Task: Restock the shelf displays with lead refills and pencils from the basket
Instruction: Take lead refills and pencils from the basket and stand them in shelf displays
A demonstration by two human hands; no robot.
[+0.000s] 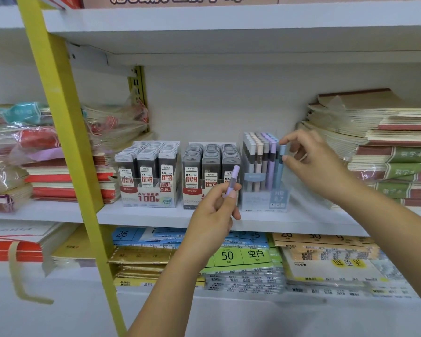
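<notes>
Middle shelf (156,216), head view. The left hand (213,215) grips a purple pencil (233,179) in curled fingers, held upright just in front of the shelf edge and not yet placed. The right hand (312,164) pinches a blue pencil (281,165) between thumb and forefinger at the near right corner of the clear pencil box (255,199); the pencil stands in the box among the others.

To the left, the 0.5 refill box (151,194) and the 0.7 refill box (194,194) appear full in every row. The pencil box looks nearly full. The restocking therefore seems close to finished here: the purple pencil remains to be slotted in. The basket is out of view, so any remaining stock cannot be judged.
</notes>
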